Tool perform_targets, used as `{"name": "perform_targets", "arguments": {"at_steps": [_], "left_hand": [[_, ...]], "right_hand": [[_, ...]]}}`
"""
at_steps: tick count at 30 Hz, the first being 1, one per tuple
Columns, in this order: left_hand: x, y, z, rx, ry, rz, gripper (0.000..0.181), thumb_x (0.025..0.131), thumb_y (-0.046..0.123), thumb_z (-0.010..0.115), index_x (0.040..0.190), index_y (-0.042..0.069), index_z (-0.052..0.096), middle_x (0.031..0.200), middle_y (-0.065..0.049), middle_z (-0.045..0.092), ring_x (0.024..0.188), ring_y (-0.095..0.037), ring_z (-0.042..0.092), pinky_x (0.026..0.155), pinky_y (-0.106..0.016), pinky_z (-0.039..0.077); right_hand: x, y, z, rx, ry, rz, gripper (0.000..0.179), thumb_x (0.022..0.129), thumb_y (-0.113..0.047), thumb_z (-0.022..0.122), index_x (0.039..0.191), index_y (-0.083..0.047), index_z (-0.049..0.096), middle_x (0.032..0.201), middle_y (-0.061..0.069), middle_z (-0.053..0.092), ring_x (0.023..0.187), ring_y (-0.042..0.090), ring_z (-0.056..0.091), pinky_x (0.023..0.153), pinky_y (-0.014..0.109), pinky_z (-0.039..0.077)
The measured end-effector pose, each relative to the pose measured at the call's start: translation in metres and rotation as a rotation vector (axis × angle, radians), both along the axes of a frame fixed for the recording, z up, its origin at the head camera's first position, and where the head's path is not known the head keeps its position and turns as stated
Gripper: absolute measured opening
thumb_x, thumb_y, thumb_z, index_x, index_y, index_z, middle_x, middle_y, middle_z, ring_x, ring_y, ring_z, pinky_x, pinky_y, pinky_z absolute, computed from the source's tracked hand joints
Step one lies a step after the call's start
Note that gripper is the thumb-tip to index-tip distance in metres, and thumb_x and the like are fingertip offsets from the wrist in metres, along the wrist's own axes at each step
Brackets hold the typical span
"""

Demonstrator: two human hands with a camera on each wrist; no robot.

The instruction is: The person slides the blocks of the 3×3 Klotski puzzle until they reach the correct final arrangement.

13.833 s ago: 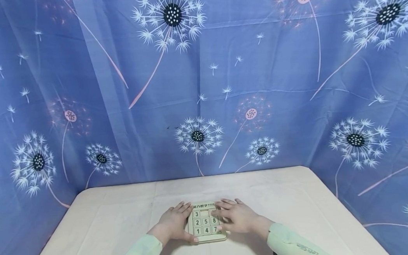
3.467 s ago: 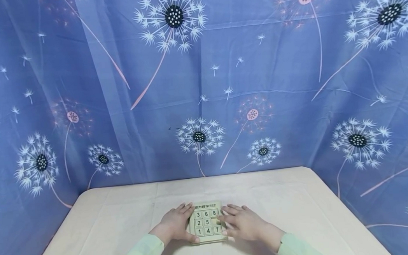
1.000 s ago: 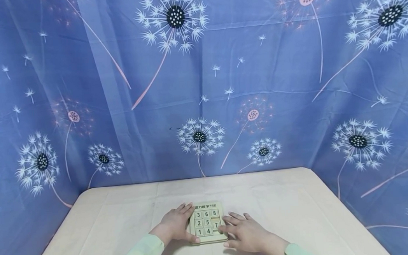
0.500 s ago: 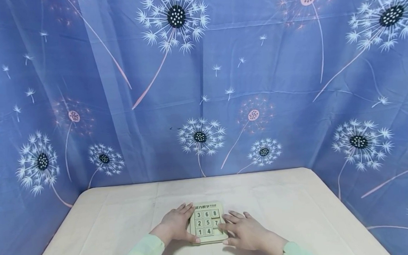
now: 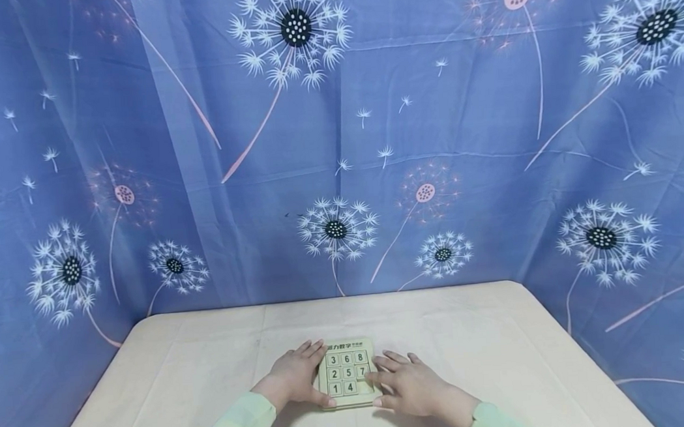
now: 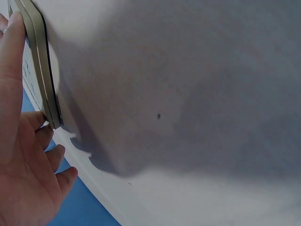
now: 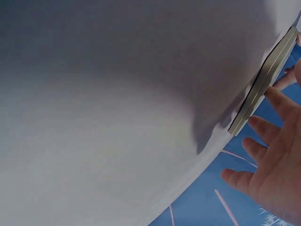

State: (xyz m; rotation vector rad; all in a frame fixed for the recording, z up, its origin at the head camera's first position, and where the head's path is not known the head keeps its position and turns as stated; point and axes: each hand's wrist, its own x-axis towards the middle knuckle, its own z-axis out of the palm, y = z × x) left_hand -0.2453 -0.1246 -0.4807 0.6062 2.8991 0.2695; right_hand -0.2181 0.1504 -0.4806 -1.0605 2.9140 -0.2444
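Observation:
A pale green number sliding puzzle [image 5: 349, 401] lies flat on the table. Its tiles read 3, 6, 8 across the top, 2, 5, 7 in the middle and 1, 4 at the bottom; the lower right slot is bare. My left hand [image 5: 294, 374] grips the puzzle's left side, thumb on the near corner and fingers along the far part of the side edge [image 6: 40, 56]. From the right, the index finger of my right hand [image 5: 411, 385] reaches over the frame to the lower edge of the 7 tile [image 5: 361, 371]. Its other fingers spread beside the puzzle's edge [image 7: 263, 84].
The table [image 5: 209, 352] has a cream cover and rounded far corners. Blue curtains [image 5: 250, 245] with a dandelion print stand along its back and both sides. Shadows of the hands fall on the cover near the puzzle.
Since the oldest frame, the 6 has come into the top middle and the 8 has moved up. The right index finger has slid the 7 up from the bottom row. The left hand keeps its place.

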Motion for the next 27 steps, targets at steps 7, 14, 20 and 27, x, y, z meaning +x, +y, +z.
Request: {"name": "perform_targets", "arguments": {"at_steps": [7, 14, 20, 27], "left_hand": [[-0.0003, -0.0011, 0.0021, 0.005, -0.012, -0.002, 0.113, 0.068, 0.067, 0.085, 0.154, 0.006, 0.045, 0.163, -0.009, 0.044, 0.153, -0.034, 0.039, 0.123, -0.055, 0.039], [0.0001, -0.0006, 0.0018, 0.000, -0.009, -0.004, 0.113, 0.068, 0.067, 0.085, 0.154, 0.006, 0.045, 0.163, -0.009, 0.044, 0.153, -0.034, 0.040, 0.123, -0.054, 0.040], [0.0009, 0.0002, 0.0015, 0.001, -0.011, -0.010, 0.112, 0.068, 0.067, 0.085, 0.154, 0.006, 0.045, 0.163, -0.009, 0.044, 0.153, -0.034, 0.039, 0.123, -0.055, 0.040], [0.0006, -0.0002, 0.0025, 0.001, -0.017, -0.007, 0.113, 0.068, 0.067, 0.085, 0.154, 0.007, 0.044, 0.164, -0.009, 0.043, 0.153, -0.034, 0.039, 0.123, -0.054, 0.039]], "right_hand": [[-0.0025, -0.0013, 0.0008, 0.000, -0.004, -0.001, 0.054, 0.096, -0.056, 0.060, 0.140, -0.026, 0.063, 0.152, 0.012, 0.056, 0.143, 0.041, 0.050, 0.107, 0.073, 0.045], [-0.0028, -0.0008, 0.0002, -0.008, -0.022, -0.011, 0.053, 0.096, -0.056, 0.061, 0.139, -0.026, 0.064, 0.152, 0.012, 0.057, 0.143, 0.040, 0.050, 0.108, 0.074, 0.044], [-0.0034, 0.0018, -0.0002, -0.004, -0.047, -0.014, 0.053, 0.096, -0.058, 0.060, 0.140, -0.029, 0.063, 0.153, 0.013, 0.055, 0.144, 0.041, 0.049, 0.109, 0.074, 0.043], [-0.0069, 0.0022, 0.0007, -0.005, -0.052, -0.005, 0.054, 0.096, -0.058, 0.060, 0.140, -0.028, 0.063, 0.154, 0.013, 0.054, 0.144, 0.041, 0.048, 0.110, 0.073, 0.043]]}}
